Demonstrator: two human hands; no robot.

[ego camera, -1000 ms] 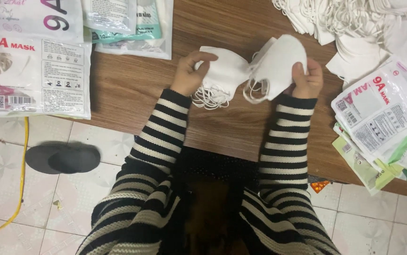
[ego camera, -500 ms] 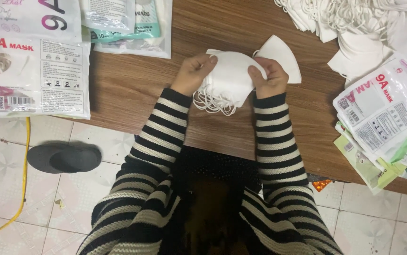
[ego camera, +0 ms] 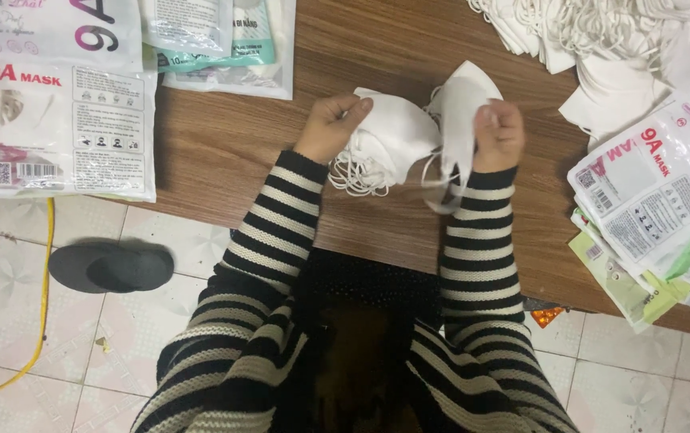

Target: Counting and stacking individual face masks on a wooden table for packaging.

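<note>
Gripping mask stack point(ego camera: 393, 136), left hand point(ego camera: 330, 127) closed; right hand point(ego camera: 499, 135) pinches single mask point(ego camera: 461, 104).

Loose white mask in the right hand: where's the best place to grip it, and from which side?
Probably the folded body edge of the single mask, from the right, where the right hand pinches it. The panel there is flat and folded, giving firm purchase. Its ear loops dangle limp below, and the left hand crowds the other side with the mask stack.
</note>
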